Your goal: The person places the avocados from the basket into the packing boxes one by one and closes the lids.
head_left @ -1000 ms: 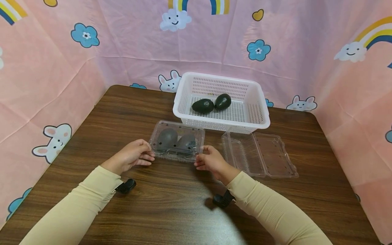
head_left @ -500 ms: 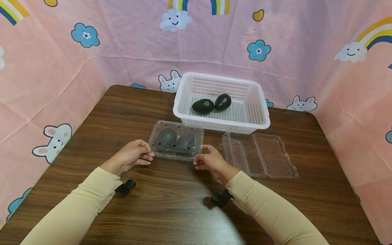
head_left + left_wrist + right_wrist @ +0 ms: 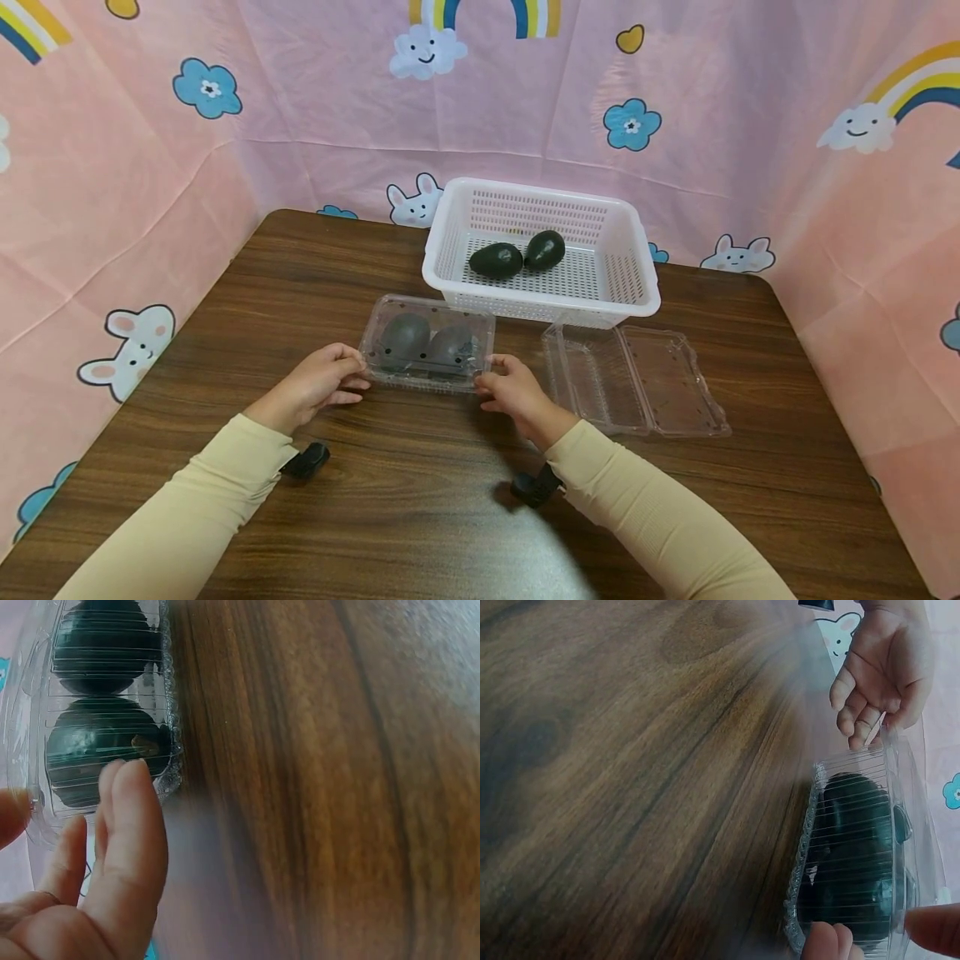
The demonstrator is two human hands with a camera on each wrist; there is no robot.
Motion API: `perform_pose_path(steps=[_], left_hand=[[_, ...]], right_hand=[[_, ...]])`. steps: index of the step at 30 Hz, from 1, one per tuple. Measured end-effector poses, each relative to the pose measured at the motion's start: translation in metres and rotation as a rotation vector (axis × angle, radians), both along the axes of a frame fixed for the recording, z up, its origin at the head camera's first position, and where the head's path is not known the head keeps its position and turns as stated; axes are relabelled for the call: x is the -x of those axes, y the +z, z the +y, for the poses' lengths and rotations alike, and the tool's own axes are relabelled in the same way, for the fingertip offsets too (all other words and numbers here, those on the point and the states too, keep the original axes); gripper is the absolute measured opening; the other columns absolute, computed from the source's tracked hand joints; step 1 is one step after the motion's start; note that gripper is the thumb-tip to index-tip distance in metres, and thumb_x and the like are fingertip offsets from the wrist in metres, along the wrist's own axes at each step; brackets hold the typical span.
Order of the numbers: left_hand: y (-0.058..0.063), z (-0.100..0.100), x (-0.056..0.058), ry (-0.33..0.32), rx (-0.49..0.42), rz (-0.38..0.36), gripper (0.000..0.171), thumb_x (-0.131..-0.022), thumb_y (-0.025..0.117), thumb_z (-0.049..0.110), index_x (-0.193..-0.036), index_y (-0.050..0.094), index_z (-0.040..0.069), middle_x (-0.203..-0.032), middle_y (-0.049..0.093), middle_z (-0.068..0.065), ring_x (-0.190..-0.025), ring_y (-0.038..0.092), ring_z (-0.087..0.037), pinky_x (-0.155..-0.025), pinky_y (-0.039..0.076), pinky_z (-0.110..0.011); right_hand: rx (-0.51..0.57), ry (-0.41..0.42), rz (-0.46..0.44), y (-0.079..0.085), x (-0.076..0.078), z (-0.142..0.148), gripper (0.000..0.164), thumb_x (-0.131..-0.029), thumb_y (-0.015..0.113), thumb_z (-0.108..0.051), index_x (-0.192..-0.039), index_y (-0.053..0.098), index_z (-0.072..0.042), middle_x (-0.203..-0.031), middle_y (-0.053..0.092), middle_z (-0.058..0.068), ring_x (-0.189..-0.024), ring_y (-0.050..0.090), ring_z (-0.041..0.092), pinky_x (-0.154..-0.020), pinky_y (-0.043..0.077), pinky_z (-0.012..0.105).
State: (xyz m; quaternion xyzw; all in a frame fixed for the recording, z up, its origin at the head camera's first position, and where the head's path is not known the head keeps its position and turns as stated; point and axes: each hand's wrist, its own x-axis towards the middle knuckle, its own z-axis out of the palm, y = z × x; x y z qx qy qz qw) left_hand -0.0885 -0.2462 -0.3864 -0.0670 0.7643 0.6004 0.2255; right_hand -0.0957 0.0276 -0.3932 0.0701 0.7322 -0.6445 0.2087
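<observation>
A clear plastic clamshell box [image 3: 427,340] stands on the table with its lid down, and two dark green avocados [image 3: 105,746] lie inside. At its left front corner, my left hand [image 3: 318,383] pinches the rim between thumb and forefinger. The left hand's other fingers [image 3: 131,832] extend past the ribbed side in the left wrist view. My right hand [image 3: 517,396] pinches the right front corner, its thumb [image 3: 934,928] at the rim and its fingertips by the ribbed side. Most of the right hand lies outside the right wrist view.
Behind the box, a white perforated basket [image 3: 542,304] holds two more avocados [image 3: 497,261]. To the right lies a second clear clamshell [image 3: 675,379], opened flat with its lid to the right. Patterned pink cloth [image 3: 330,100] surrounds the wooden table [image 3: 405,508].
The clamshell box has shifted slightly to the left, with both hands moving along on its corners. The basket and the second clamshell have stayed where they were.
</observation>
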Motion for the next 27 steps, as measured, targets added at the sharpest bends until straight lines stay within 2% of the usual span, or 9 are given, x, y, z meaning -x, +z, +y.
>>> perform_pose_path(steps=[12, 18, 27], left_hand=[[-0.0009, -0.0008, 0.0009, 0.011, -0.001, 0.023, 0.025, -0.103, 0.039, 0.013, -0.121, 0.039, -0.005, -0.132, 0.041, -0.025, -0.114, 0.055, -0.033, -0.087, 0.053, -0.038], [-0.0026, -0.0019, 0.0024, 0.006, -0.004, 0.032, 0.03, -0.103, 0.039, 0.013, -0.126, 0.037, -0.007, -0.13, 0.043, -0.023, -0.114, 0.056, -0.031, -0.088, 0.053, -0.038], [-0.0039, -0.0011, 0.0047, 0.015, -0.012, 0.039, 0.029, -0.103, 0.04, 0.013, -0.125, 0.038, -0.006, -0.131, 0.043, -0.022, -0.108, 0.059, -0.024, -0.085, 0.054, -0.034]], right_hand=[[0.015, 0.0, 0.016, -0.0025, 0.0023, -0.0029, 0.045, -0.093, 0.05, 0.0, -0.136, 0.04, 0.009, -0.124, 0.052, 0.028, -0.109, 0.057, 0.04, -0.089, 0.052, 0.045], [0.021, -0.018, 0.003, -0.002, 0.0042, -0.0034, 0.046, -0.094, 0.05, -0.001, -0.138, 0.039, 0.007, -0.128, 0.05, 0.028, -0.114, 0.056, 0.04, -0.091, 0.051, 0.045], [0.014, -0.024, 0.005, -0.002, 0.0053, -0.0033, 0.047, -0.096, 0.049, -0.002, -0.141, 0.038, 0.006, -0.131, 0.048, 0.027, -0.118, 0.054, 0.039, -0.092, 0.05, 0.045]])
